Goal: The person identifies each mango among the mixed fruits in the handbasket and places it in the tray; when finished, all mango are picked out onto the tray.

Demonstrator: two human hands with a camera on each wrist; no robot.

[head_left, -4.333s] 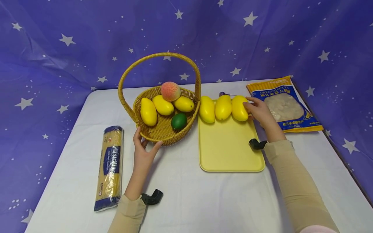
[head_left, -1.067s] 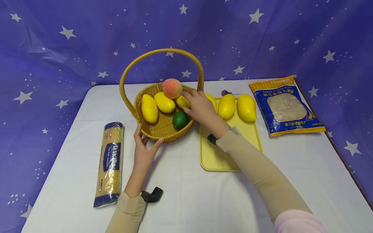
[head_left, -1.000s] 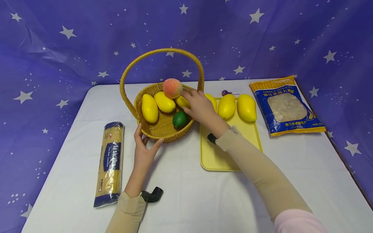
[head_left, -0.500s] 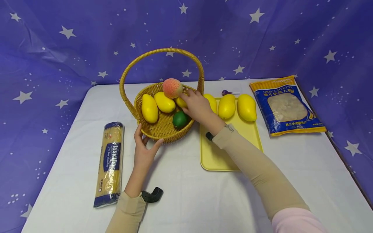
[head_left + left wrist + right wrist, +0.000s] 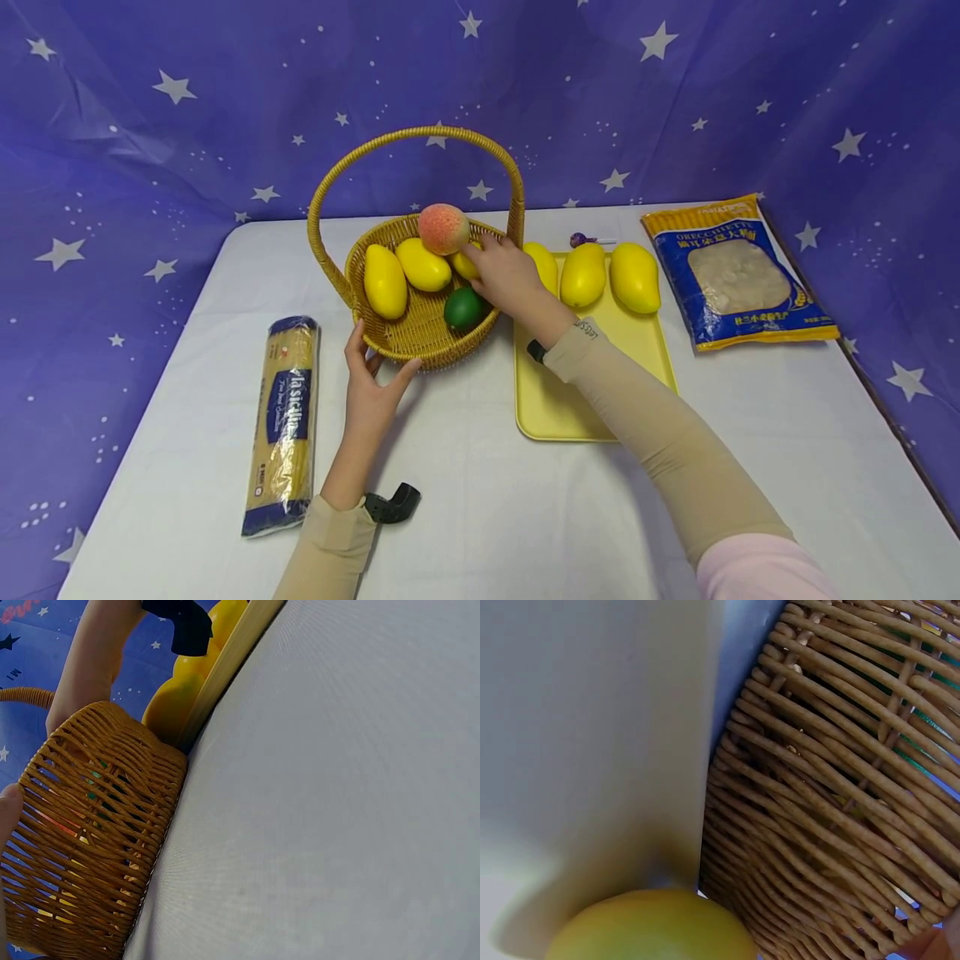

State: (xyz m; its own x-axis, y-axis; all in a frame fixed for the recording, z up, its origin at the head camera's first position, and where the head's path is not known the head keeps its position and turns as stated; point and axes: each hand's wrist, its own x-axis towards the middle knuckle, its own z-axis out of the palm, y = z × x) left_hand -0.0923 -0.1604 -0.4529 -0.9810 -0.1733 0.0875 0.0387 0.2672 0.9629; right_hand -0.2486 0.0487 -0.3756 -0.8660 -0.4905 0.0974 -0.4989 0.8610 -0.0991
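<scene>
My left hand [image 5: 370, 400] rests against the near left side of the wicker basket [image 5: 420, 333], thumb and forefinger spread along it. In the left wrist view my thumb [image 5: 9, 814] touches the weave. Over the basket's right rim reaches my right hand [image 5: 510, 275], its fingers round a yellow mango [image 5: 465, 263] that it partly covers. Beside that lie a pink peach [image 5: 442, 229], a green fruit [image 5: 463, 309] and two more yellow mangoes [image 5: 386, 282]. The right wrist view shows the basket weave [image 5: 840, 787] and a tray mango [image 5: 652, 930]; the right fingertips are hidden there.
Right of the basket stands a yellow tray [image 5: 555, 417] with a row of three mangoes [image 5: 634, 277] at its far end. A lollipop [image 5: 585, 240] lies behind it. A blue orecchiette bag [image 5: 738, 275] is at far right, a spaghetti pack [image 5: 281, 425] at left.
From the tray's right-hand mango my right hand has moved left into the basket. Over the last second it has shifted only slightly on the mango there. My left hand has stayed put.
</scene>
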